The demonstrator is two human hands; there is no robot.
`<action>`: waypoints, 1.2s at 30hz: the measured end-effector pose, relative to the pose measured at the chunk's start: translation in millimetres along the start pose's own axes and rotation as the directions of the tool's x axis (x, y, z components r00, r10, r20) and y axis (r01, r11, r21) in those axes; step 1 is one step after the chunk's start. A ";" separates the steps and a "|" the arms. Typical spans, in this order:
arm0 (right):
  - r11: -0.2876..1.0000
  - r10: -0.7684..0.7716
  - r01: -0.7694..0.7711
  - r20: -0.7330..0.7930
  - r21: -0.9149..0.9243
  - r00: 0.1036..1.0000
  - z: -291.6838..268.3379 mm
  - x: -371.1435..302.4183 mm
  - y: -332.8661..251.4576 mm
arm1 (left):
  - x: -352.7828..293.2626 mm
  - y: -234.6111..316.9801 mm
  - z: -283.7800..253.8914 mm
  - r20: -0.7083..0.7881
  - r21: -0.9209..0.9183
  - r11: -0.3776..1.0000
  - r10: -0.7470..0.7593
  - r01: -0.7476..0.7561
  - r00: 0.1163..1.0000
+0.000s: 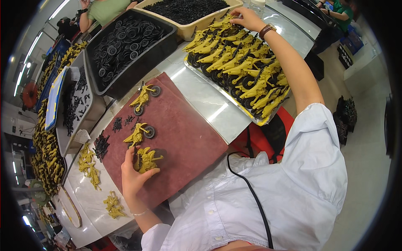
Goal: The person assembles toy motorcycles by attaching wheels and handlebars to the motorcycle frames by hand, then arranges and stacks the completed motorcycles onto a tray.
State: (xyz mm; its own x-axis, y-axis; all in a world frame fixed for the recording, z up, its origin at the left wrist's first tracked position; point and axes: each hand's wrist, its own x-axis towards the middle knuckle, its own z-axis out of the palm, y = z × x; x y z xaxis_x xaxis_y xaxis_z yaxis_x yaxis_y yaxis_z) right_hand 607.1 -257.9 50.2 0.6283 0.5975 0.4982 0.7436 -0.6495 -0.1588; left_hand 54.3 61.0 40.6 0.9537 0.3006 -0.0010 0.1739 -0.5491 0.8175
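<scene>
My left hand is closed around a yellow toy motorcycle above the left part of a dark red mat. Just beyond it, a second yellow toy motorcycle with black wheels lies on the mat, and another toy motorcycle lies farther back. My right arm reaches to the far end of a tray packed with rows of yellow toy motorcycles. There the fingers of my right hand pinch a toy motorcycle at the end of a row.
Small black parts lie at the mat's left edge, beside loose yellow pieces. A black bin of wheels and a cream tub of black parts stand behind. A grey bin is at left. Another person sits across.
</scene>
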 end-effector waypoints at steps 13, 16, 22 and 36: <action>0.839 -0.093 0.002 0.140 0.545 0.986 -80.7 -44.2 -158.7 | 45.2 31.6 36.8 -0.072 -0.128 0.984 0.118 -0.127 0.990; 0.685 -0.291 -0.025 0.305 0.728 0.907 -87.0 -80.9 -216.8 | 74.1 49.8 59.4 -0.085 -0.046 0.939 0.336 -0.340 0.938; 0.672 -0.376 -0.088 0.441 0.735 0.815 -100.0 -111.4 -243.3 | 109.9 98.0 88.8 0.000 -0.165 0.905 0.398 -0.392 0.918; 0.319 0.070 -0.347 0.343 0.882 0.937 -122.1 -56.6 -96.2 | 173.3 88.6 116.9 0.074 -0.674 0.735 0.167 -0.074 0.983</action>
State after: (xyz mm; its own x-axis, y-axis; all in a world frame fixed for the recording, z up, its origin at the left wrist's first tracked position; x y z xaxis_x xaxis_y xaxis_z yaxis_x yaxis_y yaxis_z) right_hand 472.1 -286.6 141.4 0.7188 0.6758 0.1630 0.2210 0.0002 -0.9753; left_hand 263.6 -26.7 45.6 0.9849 0.1462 0.0930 -0.1082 0.1001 0.9891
